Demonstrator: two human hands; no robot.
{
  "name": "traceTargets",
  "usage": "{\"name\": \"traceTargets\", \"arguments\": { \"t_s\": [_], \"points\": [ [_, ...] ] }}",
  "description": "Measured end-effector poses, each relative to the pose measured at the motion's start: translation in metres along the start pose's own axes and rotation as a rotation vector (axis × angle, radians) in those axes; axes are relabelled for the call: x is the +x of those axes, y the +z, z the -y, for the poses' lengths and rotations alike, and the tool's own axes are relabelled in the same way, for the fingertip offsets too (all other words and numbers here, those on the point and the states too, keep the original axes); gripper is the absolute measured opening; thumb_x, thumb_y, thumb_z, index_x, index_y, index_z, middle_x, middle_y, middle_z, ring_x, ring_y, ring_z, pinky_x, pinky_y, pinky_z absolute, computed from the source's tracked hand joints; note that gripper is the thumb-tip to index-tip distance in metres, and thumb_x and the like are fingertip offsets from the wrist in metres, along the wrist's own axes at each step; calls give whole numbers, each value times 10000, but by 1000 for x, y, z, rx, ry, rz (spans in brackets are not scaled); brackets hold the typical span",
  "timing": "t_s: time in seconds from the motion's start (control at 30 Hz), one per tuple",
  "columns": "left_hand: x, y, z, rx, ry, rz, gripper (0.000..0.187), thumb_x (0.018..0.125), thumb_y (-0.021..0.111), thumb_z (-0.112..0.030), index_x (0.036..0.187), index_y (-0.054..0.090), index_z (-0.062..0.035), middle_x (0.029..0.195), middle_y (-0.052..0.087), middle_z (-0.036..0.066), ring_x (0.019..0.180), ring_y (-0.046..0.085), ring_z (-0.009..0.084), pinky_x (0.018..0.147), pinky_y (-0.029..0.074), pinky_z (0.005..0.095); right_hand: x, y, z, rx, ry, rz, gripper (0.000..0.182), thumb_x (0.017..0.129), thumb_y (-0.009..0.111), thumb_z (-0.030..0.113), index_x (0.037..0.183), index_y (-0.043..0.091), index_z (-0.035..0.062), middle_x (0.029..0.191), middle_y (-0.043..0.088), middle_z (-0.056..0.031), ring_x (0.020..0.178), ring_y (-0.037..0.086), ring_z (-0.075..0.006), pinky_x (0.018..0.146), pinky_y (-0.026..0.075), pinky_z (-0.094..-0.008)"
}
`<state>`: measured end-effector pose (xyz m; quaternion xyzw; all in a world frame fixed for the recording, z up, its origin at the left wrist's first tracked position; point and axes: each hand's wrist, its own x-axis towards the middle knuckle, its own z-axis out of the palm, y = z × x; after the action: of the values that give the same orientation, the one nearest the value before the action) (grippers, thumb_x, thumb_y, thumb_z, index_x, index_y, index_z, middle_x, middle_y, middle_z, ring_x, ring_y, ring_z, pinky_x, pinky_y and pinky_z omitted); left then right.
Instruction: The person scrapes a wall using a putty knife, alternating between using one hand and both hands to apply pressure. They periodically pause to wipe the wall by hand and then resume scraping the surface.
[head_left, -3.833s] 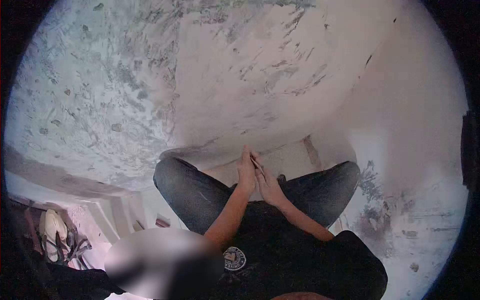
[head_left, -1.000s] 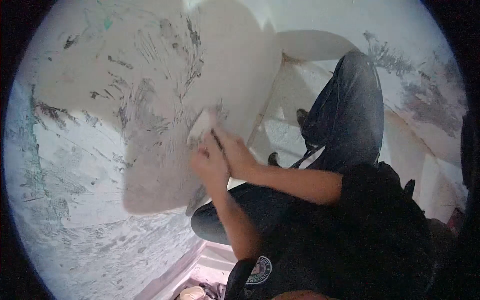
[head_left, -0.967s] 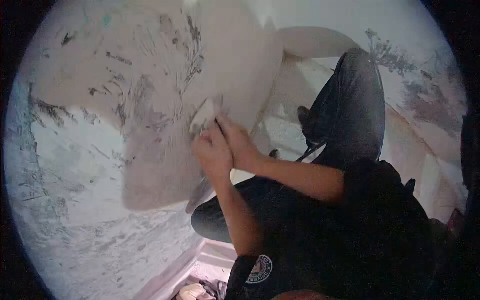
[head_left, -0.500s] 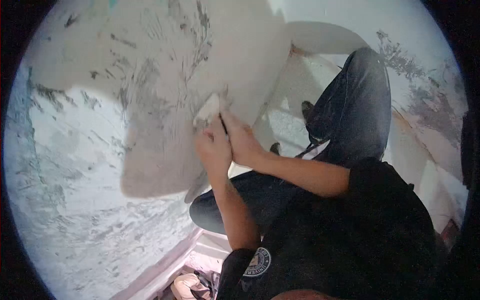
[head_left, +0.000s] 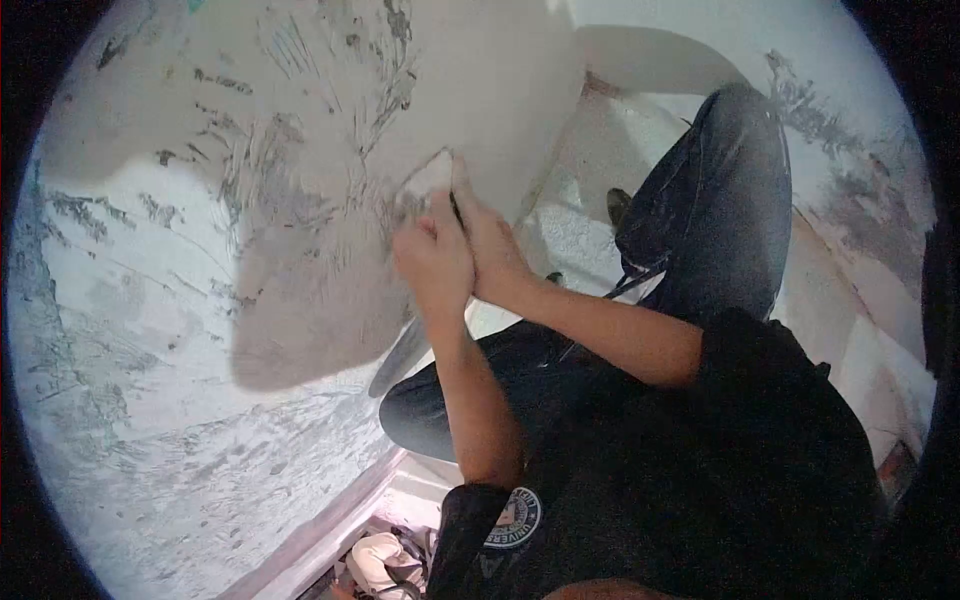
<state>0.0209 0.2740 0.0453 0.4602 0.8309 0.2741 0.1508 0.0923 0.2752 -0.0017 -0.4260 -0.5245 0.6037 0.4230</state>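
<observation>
Both of my hands meet around a putty knife (head_left: 431, 176), whose pale flat blade lies against the patchy wall (head_left: 320, 220). My left hand (head_left: 435, 262) is closed, with its fingers curled at the tool's lower side. Pressed close beside it, my right hand (head_left: 495, 248) also grips the tool, its fingers reaching toward the blade. A thin dark part of the tool shows between the hands; most of its handle is hidden by them.
My bent knees in dark trousers (head_left: 715, 210) frame the working spot. A pale floor (head_left: 575, 235) meets the wall in a corner. Grey patches mark the wall at right (head_left: 810, 115). Below a pinkish ledge (head_left: 330, 520) lies a jumble with a beige item (head_left: 375, 565).
Both hands and the putty knife have shifted slightly up and to the right along the wall. The grip looks the same, and the view has tilted a little.
</observation>
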Motion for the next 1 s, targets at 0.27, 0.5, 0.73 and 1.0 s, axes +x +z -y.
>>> {"name": "traceTargets", "arguments": {
  "t_s": [0.27,0.5,0.73,1.0],
  "points": [
    [-3,9,14,49,40,-98,460,974,587,-322,672,606,25,611,546,13,568,454,110,531,378,316,4,5,-13,25,-19,-9,437,879,646,138,1239,458,-22,1022,631,-318,1016,608,-489,847,484,-514],
    [-9,6,-4,-173,-27,-116,538,963,624,-391,587,527,-19,549,471,-8,520,403,98,475,344,312,5,-9,-2,-121,-108,12,520,851,646,82,1296,417,-60,1032,612,-313,967,621,-487,808,500,-509],
    [-30,7,11,-463,-123,-128,600,984,604,-379,567,502,41,481,444,-1,471,366,91,449,306,343,-11,-5,-4,-271,-346,-43,787,833,662,78,1489,243,-36,1117,583,-306,984,615,-475,870,489,-513],
    [-29,61,24,-902,-161,-142,429,1013,585,-351,731,640,-33,559,516,-46,479,405,38,440,280,237,12,-37,-32,-404,-336,115,806,825,685,129,1513,280,14,1102,573,-232,843,652,-412,708,536,-476]
  ]
}}
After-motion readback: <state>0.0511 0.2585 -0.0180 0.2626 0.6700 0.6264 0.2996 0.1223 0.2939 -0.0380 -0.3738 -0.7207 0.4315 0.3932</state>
